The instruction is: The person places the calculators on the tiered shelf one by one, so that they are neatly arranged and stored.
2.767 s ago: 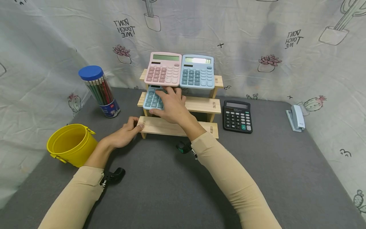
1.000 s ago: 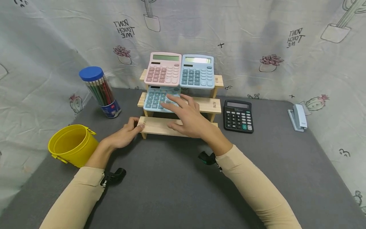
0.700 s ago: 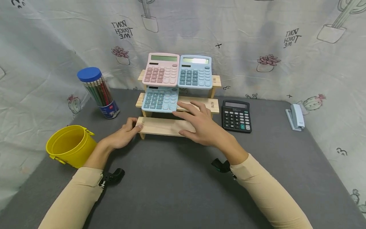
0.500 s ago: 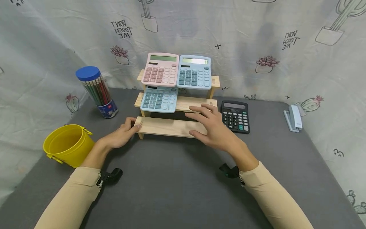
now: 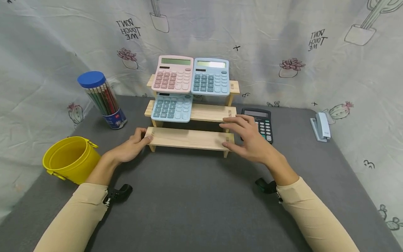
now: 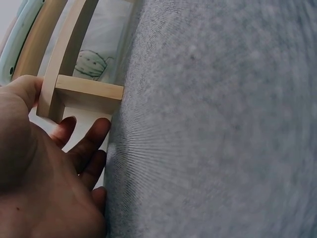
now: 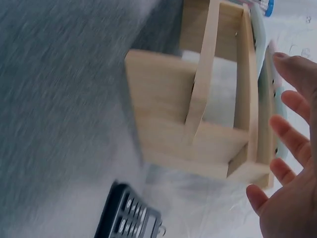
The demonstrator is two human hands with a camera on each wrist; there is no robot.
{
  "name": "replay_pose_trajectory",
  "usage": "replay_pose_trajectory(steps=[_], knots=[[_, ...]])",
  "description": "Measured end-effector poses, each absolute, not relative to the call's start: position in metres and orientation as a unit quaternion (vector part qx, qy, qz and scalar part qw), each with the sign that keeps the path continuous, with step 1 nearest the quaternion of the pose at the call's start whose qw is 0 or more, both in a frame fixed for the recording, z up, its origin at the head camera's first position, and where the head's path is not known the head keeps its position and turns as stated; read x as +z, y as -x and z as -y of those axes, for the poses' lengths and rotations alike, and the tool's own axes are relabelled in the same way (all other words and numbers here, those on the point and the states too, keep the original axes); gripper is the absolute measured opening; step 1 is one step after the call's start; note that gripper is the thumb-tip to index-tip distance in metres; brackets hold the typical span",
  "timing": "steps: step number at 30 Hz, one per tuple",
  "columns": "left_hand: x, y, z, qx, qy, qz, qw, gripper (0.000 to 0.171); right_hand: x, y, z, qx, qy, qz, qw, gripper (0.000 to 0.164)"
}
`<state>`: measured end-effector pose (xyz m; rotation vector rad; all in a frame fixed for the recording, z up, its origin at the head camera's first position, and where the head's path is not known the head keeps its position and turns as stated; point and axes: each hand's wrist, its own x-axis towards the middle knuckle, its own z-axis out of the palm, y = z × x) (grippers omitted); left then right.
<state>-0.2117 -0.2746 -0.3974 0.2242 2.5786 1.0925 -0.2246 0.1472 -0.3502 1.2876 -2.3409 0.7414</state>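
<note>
A three-step wooden stand (image 5: 189, 138) holds a pink calculator (image 5: 174, 74) and a blue calculator (image 5: 211, 77) side by side on its top step. Another blue calculator (image 5: 172, 108) lies at the left of the middle step, its upper part hidden. My left hand (image 5: 128, 148) pinches the left end of the bottom step, thumb on top; in the left wrist view its fingers (image 6: 89, 141) curl below the board. With fingers spread and holding nothing, my right hand (image 5: 252, 141) is over the stand's right end, partly covering a black calculator (image 5: 266, 127) on the table.
A yellow bucket (image 5: 70, 159) stands at the left, in front of a blue-lidded tub of pencils (image 5: 102, 99). Far right on the grey table (image 5: 201, 206) is a pale blue stapler (image 5: 321, 126). A printed curtain (image 5: 258, 42) hangs behind.
My right hand has let go of the blue calculator on the middle step and moved right, towards the black calculator. The left hand keeps its hold on the stand.
</note>
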Motion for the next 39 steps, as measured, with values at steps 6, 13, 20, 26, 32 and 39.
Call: replay_pose_trajectory(steps=[6, 13, 20, 26, 32, 39], knots=[[-0.397, 0.212, 0.274, 0.386, -0.082, -0.904, 0.166, 0.062, -0.351, 0.232, -0.17, 0.26, -0.43, 0.845, 0.181, 0.054], [-0.4, 0.212, 0.275, 0.386, -0.084, -0.904, 0.164, 0.062, -0.352, 0.24, -0.197, 0.26, -0.386, 0.87, 0.162, 0.054], [-0.399, 0.213, 0.275, 0.384, -0.089, -0.903, 0.167, 0.063, -0.362, 0.253, -0.215, 0.265, -0.366, 0.879, 0.151, 0.056], [-0.397, 0.212, 0.275, 0.385, -0.086, -0.903, 0.169, 0.063, -0.369, 0.261, -0.219, 0.251, -0.294, 0.917, 0.098, 0.059], [-0.398, 0.211, 0.276, 0.385, -0.086, -0.903, 0.169, 0.063, -0.376, 0.271, -0.22, 0.224, -0.22, 0.949, 0.028, 0.07], [-0.399, 0.213, 0.274, 0.388, -0.087, -0.902, 0.165, 0.063, -0.374, 0.282, -0.218, 0.174, -0.15, 0.972, -0.047, 0.089]])
